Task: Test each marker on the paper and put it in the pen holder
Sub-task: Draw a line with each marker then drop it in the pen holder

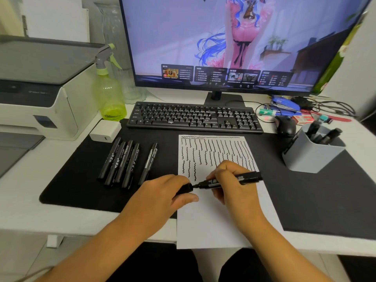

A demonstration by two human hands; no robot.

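A white paper covered at the top with wavy black test lines lies on a black desk mat. My right hand grips a black marker held sideways over the paper, its bare tip pointing left. My left hand holds the marker's black cap, just off the tip. Several capped black markers lie in a row on the mat to the left of the paper. A grey pen holder with a few markers in it stands at the right.
A black keyboard and a monitor stand behind the paper. A mouse lies beside the pen holder. A green spray bottle, a white charger and a printer are at the left; cables and clutter at the back right.
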